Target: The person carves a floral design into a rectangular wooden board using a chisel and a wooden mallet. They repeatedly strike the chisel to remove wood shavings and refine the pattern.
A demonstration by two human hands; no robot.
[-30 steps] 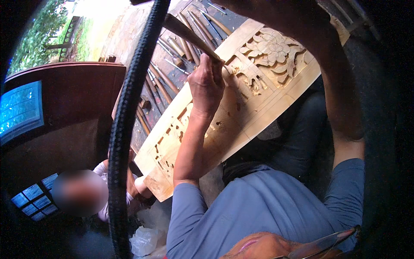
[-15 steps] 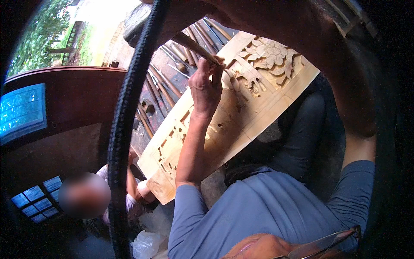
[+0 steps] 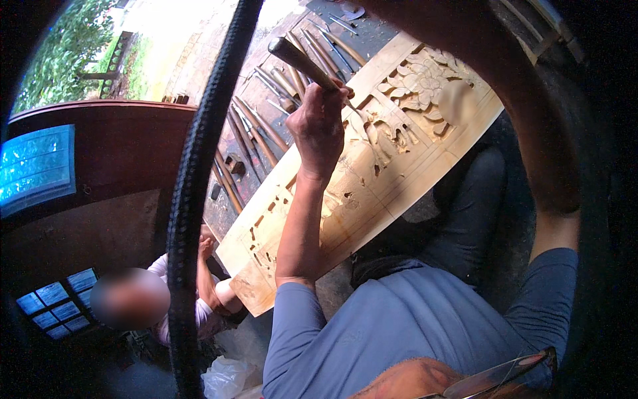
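A long pale wooden panel point(image 3: 399, 193) lies slantwise before me, with a carved flower point(image 3: 425, 80) in relief at its far right end and cut-out shapes along its left part. My left hand point(image 3: 320, 126) is closed round a chisel, whose thick handle point(image 3: 299, 61) leans up to the left. The chisel's lower end meets the panel beside the carved openwork, partly hidden by my fingers. My right forearm point(image 3: 512, 93) arches over the panel's far right side and runs out at the top edge; the hand itself is out of sight.
Several wood-handled chisels point(image 3: 256, 136) lie on the dark work surface beyond the panel. Another person's arm point(image 3: 207, 282) is near the panel's lower left end. A white plastic bag point(image 3: 228, 377) sits below. A black braided cable point(image 3: 193, 173) crosses the view.
My right hand and the greyish mallet-like block near it have gone up out of view. The chisel handle's top now shows. Panel and tools appear slightly shifted in the view.
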